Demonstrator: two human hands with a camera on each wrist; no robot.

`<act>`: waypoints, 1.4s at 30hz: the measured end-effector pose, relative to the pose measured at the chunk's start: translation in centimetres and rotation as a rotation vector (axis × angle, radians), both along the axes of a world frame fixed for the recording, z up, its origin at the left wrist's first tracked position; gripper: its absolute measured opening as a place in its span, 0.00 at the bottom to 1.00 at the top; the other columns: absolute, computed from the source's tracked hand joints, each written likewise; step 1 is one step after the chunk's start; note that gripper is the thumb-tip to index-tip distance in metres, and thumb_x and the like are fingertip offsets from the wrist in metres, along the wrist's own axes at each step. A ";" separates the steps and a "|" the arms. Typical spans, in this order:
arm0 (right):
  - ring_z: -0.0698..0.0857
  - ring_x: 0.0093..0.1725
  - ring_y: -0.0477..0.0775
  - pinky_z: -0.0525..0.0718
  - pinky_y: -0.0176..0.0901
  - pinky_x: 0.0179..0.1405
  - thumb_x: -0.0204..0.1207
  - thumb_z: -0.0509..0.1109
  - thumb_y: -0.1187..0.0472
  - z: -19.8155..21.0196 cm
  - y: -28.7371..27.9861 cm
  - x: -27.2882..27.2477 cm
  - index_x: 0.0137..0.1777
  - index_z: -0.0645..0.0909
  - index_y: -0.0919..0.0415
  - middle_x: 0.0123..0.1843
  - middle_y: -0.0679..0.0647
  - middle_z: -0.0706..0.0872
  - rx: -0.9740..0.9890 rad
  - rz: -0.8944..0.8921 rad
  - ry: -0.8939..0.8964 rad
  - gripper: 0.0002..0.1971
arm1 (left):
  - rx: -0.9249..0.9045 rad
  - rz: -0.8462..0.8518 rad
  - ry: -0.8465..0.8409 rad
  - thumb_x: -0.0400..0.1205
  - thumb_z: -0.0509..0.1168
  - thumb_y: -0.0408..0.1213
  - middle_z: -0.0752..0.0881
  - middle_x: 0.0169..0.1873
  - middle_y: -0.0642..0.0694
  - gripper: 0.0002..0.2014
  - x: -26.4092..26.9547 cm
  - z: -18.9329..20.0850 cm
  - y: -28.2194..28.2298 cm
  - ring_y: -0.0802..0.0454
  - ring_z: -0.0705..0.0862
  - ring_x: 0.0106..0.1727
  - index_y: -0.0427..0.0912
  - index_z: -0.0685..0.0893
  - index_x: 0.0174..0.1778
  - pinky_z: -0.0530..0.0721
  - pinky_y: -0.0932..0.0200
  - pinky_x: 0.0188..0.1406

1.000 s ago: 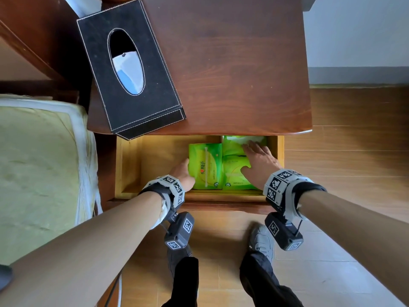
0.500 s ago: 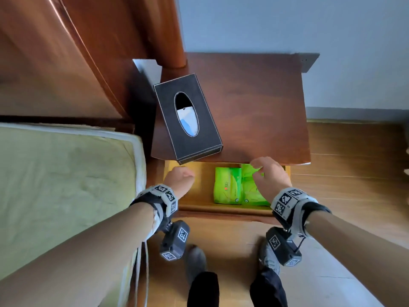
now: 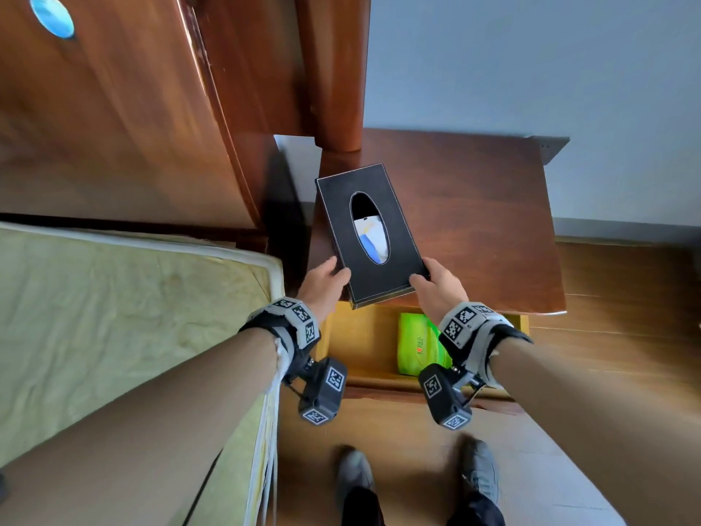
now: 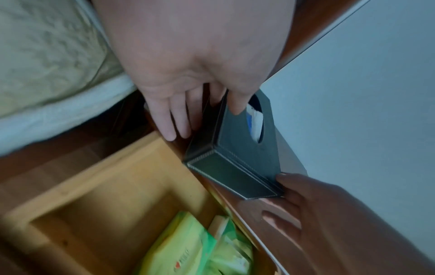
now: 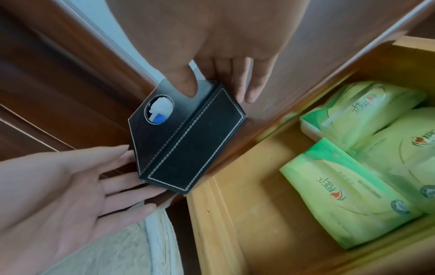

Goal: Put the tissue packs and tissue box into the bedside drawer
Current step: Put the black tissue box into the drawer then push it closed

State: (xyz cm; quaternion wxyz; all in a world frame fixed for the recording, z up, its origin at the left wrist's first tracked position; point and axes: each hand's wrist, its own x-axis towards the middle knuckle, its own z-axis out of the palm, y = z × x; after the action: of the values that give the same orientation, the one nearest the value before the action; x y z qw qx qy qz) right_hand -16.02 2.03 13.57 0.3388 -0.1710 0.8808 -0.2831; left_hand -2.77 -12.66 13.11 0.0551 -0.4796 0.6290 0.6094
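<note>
The black tissue box (image 3: 371,229) lies on the bedside table top (image 3: 474,229), its near end jutting over the front edge. My left hand (image 3: 326,279) holds the box's near left corner, thumb on top and fingers along the side (image 4: 207,119). At the near right corner my right hand (image 3: 436,279) holds it the same way (image 5: 219,89). Below, the drawer (image 3: 360,336) stands pulled out. Green tissue packs (image 3: 417,343) lie side by side in its right half (image 5: 348,195), partly hidden by my right wrist in the head view.
A mattress (image 3: 113,317) presses against the table's left side, with the wooden headboard (image 3: 113,108) behind it. The drawer's left half (image 5: 259,214) shows bare wood. My feet (image 3: 352,476) stand on the wooden floor before the drawer.
Both hands have come up out of the drawer, leaving the green packs inside, and have taken the near corners of the tissue box. My head has pulled back and up.
</note>
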 end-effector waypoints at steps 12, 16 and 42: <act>0.83 0.47 0.68 0.83 0.63 0.53 0.76 0.59 0.34 -2.8 1.4 4.6 0.41 0.68 0.58 0.41 0.55 0.80 -0.008 -0.134 -0.156 0.25 | -0.097 -0.157 -0.052 0.76 0.57 0.68 0.78 0.75 0.51 0.39 3.6 -2.0 0.1 0.46 0.79 0.73 0.56 0.67 0.83 0.79 0.43 0.71; 0.85 0.44 0.62 0.86 0.66 0.56 0.67 0.67 0.32 -3.5 3.0 4.6 0.40 0.69 0.56 0.40 0.55 0.82 -0.082 -0.113 -0.247 0.26 | -0.015 -0.202 -0.053 0.81 0.61 0.61 0.73 0.78 0.54 0.36 5.4 -1.0 0.8 0.45 0.80 0.72 0.58 0.59 0.85 0.83 0.51 0.65; 0.84 0.39 0.53 0.85 0.45 0.43 0.79 0.67 0.41 -3.0 14.9 15.3 0.87 0.50 0.46 0.49 0.57 0.89 -0.099 0.003 -0.546 0.41 | 0.313 -0.016 -0.192 0.87 0.58 0.53 0.63 0.84 0.47 0.30 17.3 3.1 13.9 0.29 0.77 0.73 0.57 0.57 0.85 0.72 0.38 0.76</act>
State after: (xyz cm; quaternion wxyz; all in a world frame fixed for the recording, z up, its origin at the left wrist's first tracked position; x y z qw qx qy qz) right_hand -0.74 16.94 10.61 0.5551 -0.1059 0.7417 -0.3612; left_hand 14.57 1.26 16.24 0.1937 -0.5159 0.5223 0.6508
